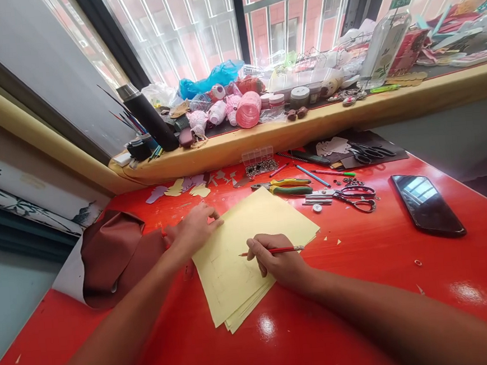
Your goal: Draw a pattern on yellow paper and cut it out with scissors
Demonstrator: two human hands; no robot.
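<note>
A stack of pale yellow paper sheets [238,222] lies at a slant on the red table, with faint pencil lines on the top sheet. My right hand [279,258] rests on the sheets, fingers closed around a red pencil [285,249] that has an eraser end. The pencil is held nearly flat, its tip pointing left above the paper. At the left edge of the stack is my left hand [194,228], fingers apart and holding nothing. Close to its left side lies folded brown leather-like material [114,254].
Beyond the paper are pliers [290,189], scissors [358,196], metal rods [318,199] and a compartment box [259,161] of small fittings. A phone [428,204] lies at right. Paper cutouts [178,187] sit at the back left. The windowsill [224,149] carries a thermos [148,117] and clutter.
</note>
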